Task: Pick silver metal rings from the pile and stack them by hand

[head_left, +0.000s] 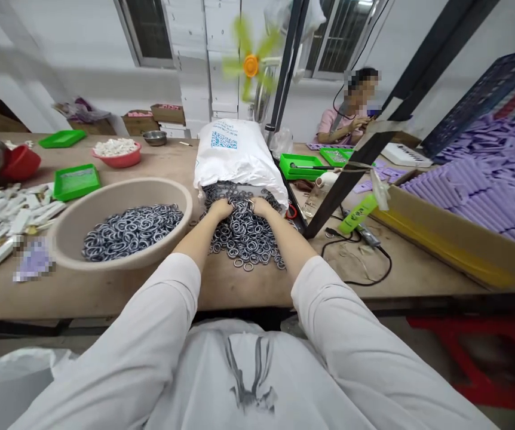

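Observation:
Loose dark metal rings (244, 239) spill from the mouth of a white woven sack (239, 152) lying on the table. At the sack's opening, my left hand (221, 208) is curled into the rings from the left side. Opposite it, my right hand (261, 207) is curled around rings from the right. Rings are heaped between both hands, and most fingertips are hidden among them. To the left stands a wide beige basin (179, 209), partly filled with the same kind of rings (132, 232).
White plastic pieces (11, 218) and green trays (76, 182) lie left. A dark slanted post (342, 191) rises right of the sack, near a cable (389, 269) and a carton of purple pieces (472, 251). Beyond a spinning fan (251, 65), a person (347, 116) sits at the back right.

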The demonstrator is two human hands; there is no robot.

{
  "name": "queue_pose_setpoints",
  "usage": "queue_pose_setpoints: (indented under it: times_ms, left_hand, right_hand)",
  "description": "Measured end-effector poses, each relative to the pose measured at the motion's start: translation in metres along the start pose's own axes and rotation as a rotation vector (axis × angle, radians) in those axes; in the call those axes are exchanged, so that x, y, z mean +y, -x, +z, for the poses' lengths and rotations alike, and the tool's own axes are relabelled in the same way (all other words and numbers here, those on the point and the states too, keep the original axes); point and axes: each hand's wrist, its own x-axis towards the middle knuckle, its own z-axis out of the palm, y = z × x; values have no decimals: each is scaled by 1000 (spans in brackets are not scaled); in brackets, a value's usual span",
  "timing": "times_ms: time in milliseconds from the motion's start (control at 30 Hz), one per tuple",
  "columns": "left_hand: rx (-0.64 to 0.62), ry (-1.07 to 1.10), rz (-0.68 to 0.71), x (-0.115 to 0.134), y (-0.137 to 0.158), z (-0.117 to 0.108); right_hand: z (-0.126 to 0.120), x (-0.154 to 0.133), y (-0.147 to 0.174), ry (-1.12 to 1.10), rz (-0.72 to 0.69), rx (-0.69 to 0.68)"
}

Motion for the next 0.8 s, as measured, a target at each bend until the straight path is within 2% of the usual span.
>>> queue_pose_setpoints:
  times_ms: [133, 233, 333, 467, 533, 600, 800]
  left_hand:
    - [53, -32, 94, -1, 37, -8]
    - [112, -75, 139, 0, 69, -15]
    - [175, -113, 185, -6, 103, -19]
    - [338, -141, 288, -31, 134, -16]
    - [352, -125, 212, -45, 139, -11]
    - [314, -103, 104, -55, 138, -2]
    - [202, -36, -93, -59, 121, 20]
  right_hand:
    - [-2, -14, 35, 39, 57, 103]
    - [3, -14, 68, 58, 64, 216]
    - [14, 0, 107, 54, 38, 302]
    - [33, 33, 147, 17, 80, 371]
    - [40, 49, 155, -4, 130, 409]
    - [46, 62, 153, -22, 163, 433]
    - [59, 83, 132, -75, 202, 403]
